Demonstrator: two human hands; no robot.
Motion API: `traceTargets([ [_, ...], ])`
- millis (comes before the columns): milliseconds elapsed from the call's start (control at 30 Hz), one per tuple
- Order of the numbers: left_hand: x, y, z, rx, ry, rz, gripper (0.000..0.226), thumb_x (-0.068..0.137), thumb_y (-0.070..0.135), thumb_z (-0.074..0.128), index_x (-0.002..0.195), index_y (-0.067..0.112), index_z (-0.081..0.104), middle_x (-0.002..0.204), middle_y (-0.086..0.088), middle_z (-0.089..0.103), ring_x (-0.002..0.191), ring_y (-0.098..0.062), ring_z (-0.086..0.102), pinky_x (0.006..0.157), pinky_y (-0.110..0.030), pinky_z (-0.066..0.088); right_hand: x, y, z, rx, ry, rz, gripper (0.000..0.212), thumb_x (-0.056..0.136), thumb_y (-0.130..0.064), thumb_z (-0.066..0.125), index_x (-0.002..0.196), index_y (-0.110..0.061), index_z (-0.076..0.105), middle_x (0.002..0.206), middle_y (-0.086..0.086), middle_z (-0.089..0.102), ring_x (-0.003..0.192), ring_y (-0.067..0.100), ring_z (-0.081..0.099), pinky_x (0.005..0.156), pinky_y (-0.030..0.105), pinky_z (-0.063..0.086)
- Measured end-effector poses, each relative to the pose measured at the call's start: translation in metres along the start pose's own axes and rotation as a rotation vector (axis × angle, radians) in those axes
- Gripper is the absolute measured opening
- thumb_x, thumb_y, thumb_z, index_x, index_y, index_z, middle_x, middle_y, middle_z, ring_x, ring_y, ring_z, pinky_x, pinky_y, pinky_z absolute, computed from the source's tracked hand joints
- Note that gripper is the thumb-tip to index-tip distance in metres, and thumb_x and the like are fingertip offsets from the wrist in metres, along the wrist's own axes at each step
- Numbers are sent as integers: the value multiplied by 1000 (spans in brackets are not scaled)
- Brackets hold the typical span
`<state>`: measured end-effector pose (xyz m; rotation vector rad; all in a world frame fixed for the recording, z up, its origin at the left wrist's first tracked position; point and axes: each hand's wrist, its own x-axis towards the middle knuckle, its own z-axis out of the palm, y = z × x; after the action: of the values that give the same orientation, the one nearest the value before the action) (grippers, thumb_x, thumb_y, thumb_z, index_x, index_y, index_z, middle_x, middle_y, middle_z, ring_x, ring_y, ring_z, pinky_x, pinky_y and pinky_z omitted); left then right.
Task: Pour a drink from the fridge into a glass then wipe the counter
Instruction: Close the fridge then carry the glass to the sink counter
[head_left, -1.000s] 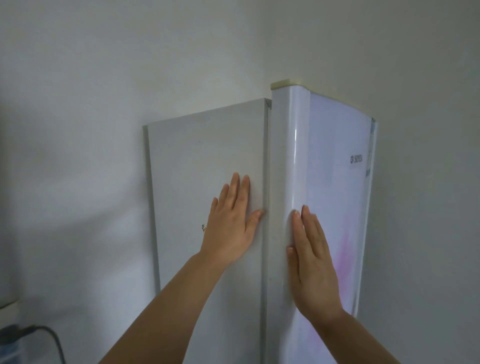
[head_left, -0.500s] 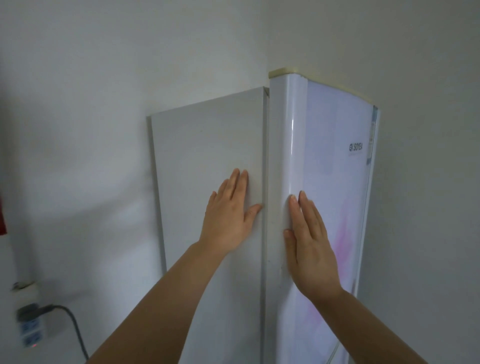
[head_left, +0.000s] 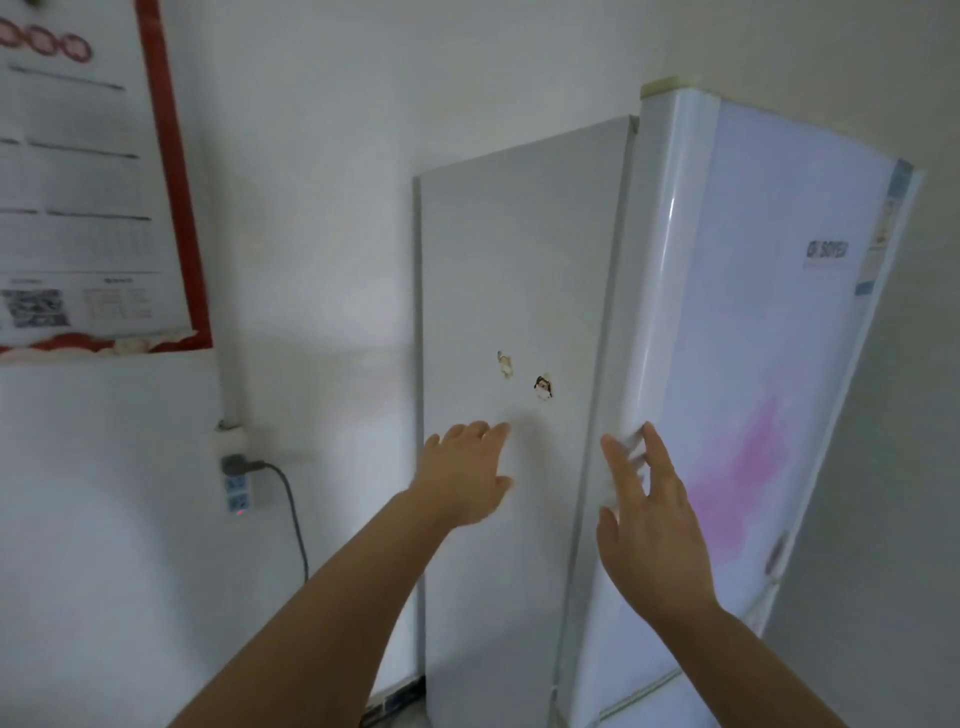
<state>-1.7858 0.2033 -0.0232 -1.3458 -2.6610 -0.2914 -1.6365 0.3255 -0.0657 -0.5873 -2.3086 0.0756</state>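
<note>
A tall white fridge stands in a corner, its grey side panel (head_left: 509, 270) facing me and its glossy door (head_left: 769, 322) with a pink blotch on the right; the door looks closed. My left hand (head_left: 465, 478) is spread with straight fingers in front of the side panel, just off it and blurred. My right hand (head_left: 649, 519) hovers with spread fingers at the door's rounded left edge; whether it touches is unclear. Both hands hold nothing. No drink, glass or counter is in view.
Two small stickers (head_left: 543, 387) sit on the side panel above my left hand. A wall socket strip (head_left: 239, 486) with a grey cable hangs on the left wall. A red-framed poster (head_left: 88, 171) fills the upper left. Plain wall lies right of the fridge.
Both hands, pressed flat on the fridge before, have come off it and dropped lower. My view has pulled back and swung left, bringing the poster and socket into sight.
</note>
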Motion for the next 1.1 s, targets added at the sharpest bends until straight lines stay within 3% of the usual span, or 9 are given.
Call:
traceTargets([
  [100,-31,-3,11,31,-109,-114,64,95,39,48,148,18,21,152,-6,34,139,-27,32,113,-46,28,-34,-4,14,-62,-204,8,73,57,-7,79,126,-11,54,139,24,44,104,38,62,73,43,56],
  [167,-52,-3,18,67,-167,-182,62,95,40,48,147,18,24,149,-7,37,136,-28,36,112,-46,29,-54,-9,18,-54,-315,-25,73,60,-14,78,129,-12,51,140,22,44,110,37,59,77,43,55],
  [267,-90,-7,29,94,-253,-290,62,95,42,47,147,19,24,147,-8,39,134,-29,38,110,-46,29,-79,-24,24,12,-524,-137,66,89,-27,52,146,-20,19,156,11,15,138,29,28,107,38,34],
  [367,-136,-14,37,92,-301,-415,63,95,42,47,148,19,22,148,-9,36,134,-30,36,111,-46,28,-90,-43,24,73,-612,-241,61,95,-29,41,147,-21,10,157,6,9,142,25,16,114,34,21],
  [700,-323,-42,36,85,-350,-926,54,93,38,50,140,17,32,136,-10,45,126,-31,43,103,-45,34,-153,-157,33,175,-867,-696,57,93,-26,42,145,-20,20,152,5,24,132,22,34,105,31,34],
  [867,-412,-50,21,25,-325,-1168,47,92,34,49,134,16,38,133,-11,47,122,-31,46,101,-44,36,-191,-229,24,210,-923,-927,52,92,-25,42,141,-20,26,147,5,31,125,24,41,100,33,39],
  [1100,-508,-78,-2,19,-291,-1352,58,93,37,48,144,17,27,141,-12,40,129,-32,40,105,-45,31,-237,-334,11,258,-914,-1163,47,94,-28,45,137,-20,31,141,4,37,121,23,44,96,32,40],
])
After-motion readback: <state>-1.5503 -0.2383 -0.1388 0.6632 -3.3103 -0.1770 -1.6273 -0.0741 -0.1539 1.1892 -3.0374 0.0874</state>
